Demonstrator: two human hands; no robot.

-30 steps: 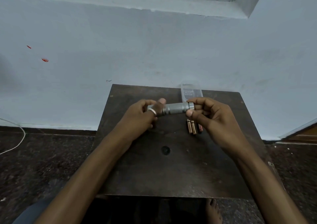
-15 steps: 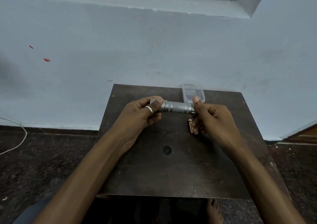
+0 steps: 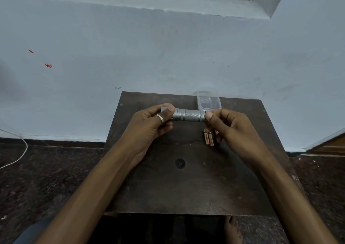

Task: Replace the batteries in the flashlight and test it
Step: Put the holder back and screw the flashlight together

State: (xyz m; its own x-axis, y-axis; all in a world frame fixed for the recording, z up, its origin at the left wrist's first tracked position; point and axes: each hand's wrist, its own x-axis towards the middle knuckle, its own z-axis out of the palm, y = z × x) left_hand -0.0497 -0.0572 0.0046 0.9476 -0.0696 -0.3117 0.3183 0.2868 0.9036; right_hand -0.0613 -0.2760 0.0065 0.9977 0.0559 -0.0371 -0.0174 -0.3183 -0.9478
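Batteries (image 3: pixel 208 139) (labels unreadable) lie under gripped flashlight (image 3: pixel 188 115).

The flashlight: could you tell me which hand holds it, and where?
Both: left hand grips the flashlight at its left end, right hand pinches its right end.

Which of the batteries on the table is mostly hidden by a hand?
The rightmost battery, hidden behind the right hand's fingers. The two copper batteries left of it lie in full view, side by side.
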